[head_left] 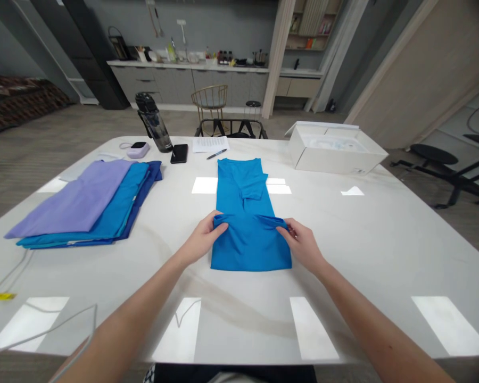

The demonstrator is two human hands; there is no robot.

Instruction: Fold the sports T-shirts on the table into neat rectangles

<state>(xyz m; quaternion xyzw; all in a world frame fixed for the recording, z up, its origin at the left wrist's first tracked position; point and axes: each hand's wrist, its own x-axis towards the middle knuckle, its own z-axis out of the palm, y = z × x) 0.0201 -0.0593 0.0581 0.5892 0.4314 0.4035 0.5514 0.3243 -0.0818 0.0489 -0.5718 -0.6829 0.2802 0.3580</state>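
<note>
A bright blue shirt (249,242) lies in a long narrow shape on the white table (363,250), its sides tucked in and a short sleeve laid across its upper part. My left hand (205,236) pinches the shirt's left edge between thumb and fingers. On the opposite edge, my right hand (301,242) grips the cloth the same way. Between the two hands the fabric rises in a crosswise fold, with the near part lying flat toward me. Some fingertips are hidden under the cloth.
Folded purple and blue garments (80,197) are stacked at the left. Behind them stand a dark water bottle (155,125), a phone (179,153) and a small lilac device (138,150). A pen (216,154), a paper (210,144) and a white box (335,149) sit farther back. A cable (43,332) runs front left.
</note>
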